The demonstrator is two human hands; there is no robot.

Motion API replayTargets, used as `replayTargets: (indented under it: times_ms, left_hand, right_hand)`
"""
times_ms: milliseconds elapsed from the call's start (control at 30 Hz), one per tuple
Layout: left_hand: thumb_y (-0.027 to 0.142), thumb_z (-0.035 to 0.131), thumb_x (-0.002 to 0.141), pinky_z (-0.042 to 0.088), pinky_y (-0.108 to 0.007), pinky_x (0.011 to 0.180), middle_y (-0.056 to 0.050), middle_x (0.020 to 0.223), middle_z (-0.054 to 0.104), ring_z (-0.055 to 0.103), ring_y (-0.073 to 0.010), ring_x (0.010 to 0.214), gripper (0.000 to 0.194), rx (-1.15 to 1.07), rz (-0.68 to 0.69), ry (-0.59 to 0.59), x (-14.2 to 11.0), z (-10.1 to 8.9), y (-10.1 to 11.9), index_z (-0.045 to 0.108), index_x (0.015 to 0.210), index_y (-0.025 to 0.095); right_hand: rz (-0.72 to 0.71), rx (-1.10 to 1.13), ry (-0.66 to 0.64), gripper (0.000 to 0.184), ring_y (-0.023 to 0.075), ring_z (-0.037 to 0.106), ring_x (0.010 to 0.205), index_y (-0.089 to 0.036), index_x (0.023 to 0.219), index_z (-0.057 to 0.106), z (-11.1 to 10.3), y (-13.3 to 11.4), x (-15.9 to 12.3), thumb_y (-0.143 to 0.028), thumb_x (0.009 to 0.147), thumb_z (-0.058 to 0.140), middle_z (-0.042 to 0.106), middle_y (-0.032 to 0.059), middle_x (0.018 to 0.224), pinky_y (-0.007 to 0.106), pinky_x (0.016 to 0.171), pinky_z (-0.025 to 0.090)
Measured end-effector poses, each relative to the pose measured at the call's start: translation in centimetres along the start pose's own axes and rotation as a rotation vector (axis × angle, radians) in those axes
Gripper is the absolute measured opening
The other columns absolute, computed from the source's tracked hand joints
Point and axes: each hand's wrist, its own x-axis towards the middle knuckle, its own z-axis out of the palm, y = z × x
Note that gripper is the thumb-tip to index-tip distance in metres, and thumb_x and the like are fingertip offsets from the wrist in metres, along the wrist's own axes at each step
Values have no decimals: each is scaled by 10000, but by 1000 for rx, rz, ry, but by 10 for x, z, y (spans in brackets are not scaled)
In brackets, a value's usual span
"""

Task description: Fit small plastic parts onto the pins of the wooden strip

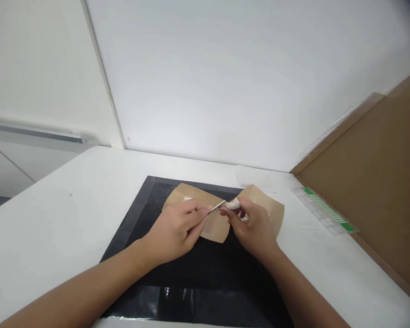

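Note:
My left hand (179, 228) is closed, its thumb and fingers pinching a thin, flat, pale stick (217, 207) that points up and to the right. In my right hand (258, 228), thumb and fingertips close on a small white, rounded lump (233, 204), whose exact kind I cannot make out. The stick's tip is at the lump's left end. Both hands are over brown paper sheets: a left sheet (217, 228) and a right sheet (276, 214). Bits of white show on both sheets, partly hidden by my hands.
A black mat (191, 275) lies under the papers on the white table (48, 237). To the right, a clear plastic strip with green markings (324, 207) rests beside a brown cardboard panel (372, 182). A white wall (205, 82) rises behind the table.

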Motion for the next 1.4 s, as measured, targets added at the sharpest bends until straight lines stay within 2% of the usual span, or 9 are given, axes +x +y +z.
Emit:
replayTargets:
  times_ms: [233, 367, 567, 767, 933, 1033, 1100, 1300, 1400]
  left_hand:
    - [132, 496, 1035, 604, -313, 779, -94, 952, 706, 696, -186, 863, 345, 18, 8, -17, 0, 1, -1, 672, 1330, 167]
    - [126, 506, 1031, 601, -314, 772, -100, 962, 714, 701, -192, 877, 328, 21, 21, 18, 0, 0, -1, 683, 1305, 159]
    - [124, 505, 1030, 608, -308, 756, -102, 985, 724, 712, -192, 879, 346, 48, 24, 11, 0, -1, -1, 675, 1329, 166]
    - [115, 538, 1022, 617, -358, 882, -125, 1103, 739, 720, -219, 1003, 353, 67, 15, 17, -2, 0, -2, 653, 1352, 161]
    - [122, 532, 1027, 618, -355, 861, -126, 1068, 739, 727, -219, 969, 312, 79, 9, 30, -2, 2, -8, 675, 1302, 149]
    - [131, 530, 1030, 616, -343, 850, -115, 1052, 738, 724, -209, 941, 314, 71, -4, 42, -2, 2, -11, 679, 1305, 161]
    - [137, 531, 1030, 615, -345, 863, -113, 1060, 736, 720, -210, 950, 323, 71, -8, 44, -2, 3, -12, 675, 1318, 166]
    - [140, 523, 1034, 611, -341, 869, -108, 1036, 728, 713, -205, 943, 301, 71, 4, 49, -3, 4, -12, 684, 1287, 157]
    - [138, 529, 1031, 608, -329, 860, -104, 1037, 729, 715, -200, 937, 288, 68, 9, 58, -2, 3, -12, 690, 1269, 162]
  right_hand:
    - [-53, 60, -55, 326, 183, 614, 613, -234, 750, 570, 6, -2, -1, -459, 979, 624, 686, 0, 665, 290, 589, 399]
    - [-5, 61, 2, 311, 184, 611, 597, -237, 749, 589, 6, -5, -1, -451, 972, 632, 693, 2, 653, 291, 583, 399]
    - [-30, 68, -29, 311, 180, 604, 611, -238, 739, 580, 6, -3, -1, -444, 960, 655, 694, -2, 673, 288, 579, 396]
    - [57, 32, 103, 302, 172, 576, 601, -238, 783, 576, -15, 26, 19, -475, 950, 659, 651, -12, 680, 293, 600, 410]
    - [-9, -154, 62, 126, 226, 616, 818, -231, 826, 549, -32, 65, 32, -253, 949, 536, 652, 47, 879, 335, 705, 445]
    - [-66, -121, 52, 128, 240, 613, 901, -220, 861, 613, -40, 88, 34, -167, 901, 504, 632, 68, 941, 362, 801, 480]
    - [-51, -94, 41, 117, 236, 614, 891, -216, 890, 624, -44, 100, 34, -175, 889, 514, 618, 68, 953, 361, 795, 491]
    - [-53, -99, -74, 105, 181, 583, 755, -219, 728, 562, -54, 110, 31, -134, 789, 562, 580, 5, 839, 316, 727, 473]
    - [-59, -92, -75, 137, 166, 575, 761, -216, 810, 606, -54, 108, 30, -100, 784, 537, 593, 8, 901, 292, 703, 460]
